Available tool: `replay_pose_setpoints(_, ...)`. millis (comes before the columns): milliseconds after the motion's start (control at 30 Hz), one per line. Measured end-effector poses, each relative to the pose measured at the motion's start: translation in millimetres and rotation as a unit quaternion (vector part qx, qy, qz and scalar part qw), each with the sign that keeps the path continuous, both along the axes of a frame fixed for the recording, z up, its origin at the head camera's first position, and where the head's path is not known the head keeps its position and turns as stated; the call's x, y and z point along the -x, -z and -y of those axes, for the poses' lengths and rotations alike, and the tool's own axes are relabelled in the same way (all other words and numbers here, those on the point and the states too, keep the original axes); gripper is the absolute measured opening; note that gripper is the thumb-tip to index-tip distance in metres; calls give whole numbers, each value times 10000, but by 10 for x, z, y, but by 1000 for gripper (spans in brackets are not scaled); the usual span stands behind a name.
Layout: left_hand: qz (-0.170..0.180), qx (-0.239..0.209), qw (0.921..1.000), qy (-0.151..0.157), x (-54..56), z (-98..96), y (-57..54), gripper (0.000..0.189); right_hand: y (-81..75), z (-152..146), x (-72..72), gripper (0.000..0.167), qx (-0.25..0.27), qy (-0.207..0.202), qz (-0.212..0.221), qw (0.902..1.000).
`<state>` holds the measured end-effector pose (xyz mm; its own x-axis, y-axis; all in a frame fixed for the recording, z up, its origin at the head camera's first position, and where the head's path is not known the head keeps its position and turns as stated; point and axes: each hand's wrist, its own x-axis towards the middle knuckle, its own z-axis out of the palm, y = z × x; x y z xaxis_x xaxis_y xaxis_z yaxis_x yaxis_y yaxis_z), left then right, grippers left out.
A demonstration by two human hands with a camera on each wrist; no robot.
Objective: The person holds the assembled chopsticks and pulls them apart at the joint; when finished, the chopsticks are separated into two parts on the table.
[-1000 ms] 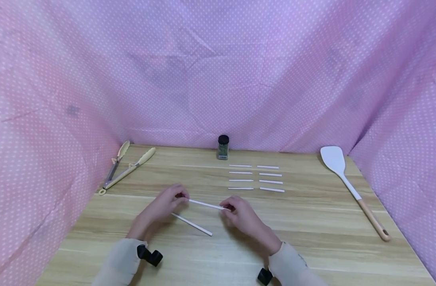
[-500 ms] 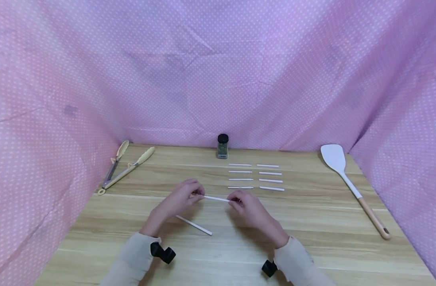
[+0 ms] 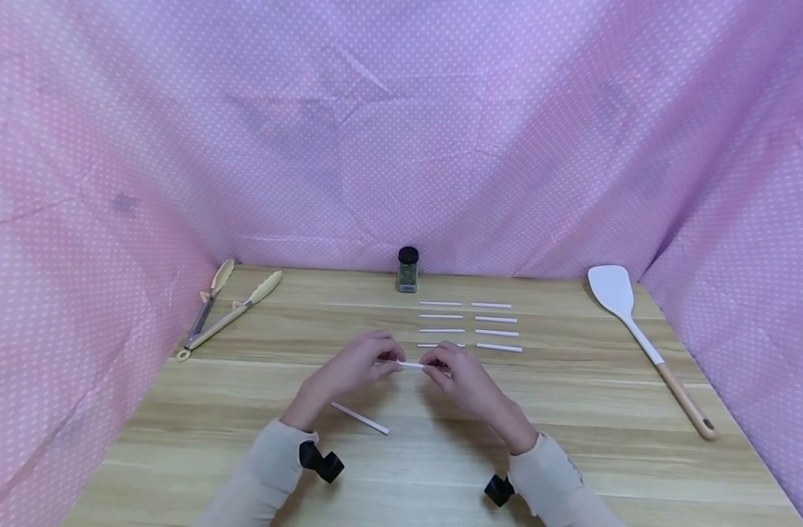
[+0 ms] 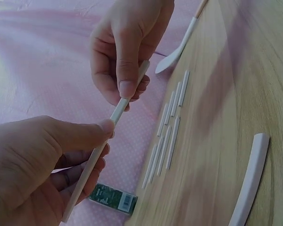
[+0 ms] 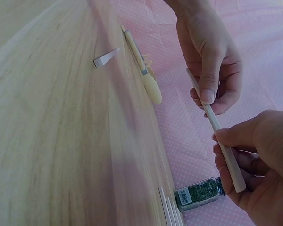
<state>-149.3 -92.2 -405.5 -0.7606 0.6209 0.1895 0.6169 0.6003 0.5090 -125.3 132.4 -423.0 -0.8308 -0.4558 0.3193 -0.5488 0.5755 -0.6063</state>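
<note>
Both hands hold one slim white stick above the table. My left hand pinches it between thumb and fingers towards one end. On its other part, the thumb and fingers of my right hand pinch the same stick. Only a short stretch shows between the hands, and the left wrist view has the stick straight and slanted, its ends poking out past the fingers. Below the left forearm lies a second white stick, partly hidden by that arm. Beyond the hands, several shorter-looking white sticks lie in two columns.
A black-capped spice jar stands at the table's back edge. Cream-tipped tongs lie spread at the left. To the right rests a white spatula with a wooden handle. Pink dotted cloth hangs around the wooden table.
My left hand has moved right and slightly away from me, closing in on the right hand. The right hand has shifted a little right and away. Less of the held stick shows between them.
</note>
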Motion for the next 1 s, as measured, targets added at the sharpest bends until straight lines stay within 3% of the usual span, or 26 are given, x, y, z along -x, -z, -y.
replay_pose_setpoints(567, -90, 11, 10000, -18, -12, -57, -7, 5, -37, 45, -14, 9, -130, 51, -212, 9997)
replay_pose_setpoints(1000, -144, -91, 9995, 247, -5, -33, -4, 4, -42, 32, -31, 5, -11, 4, -283, 9996)
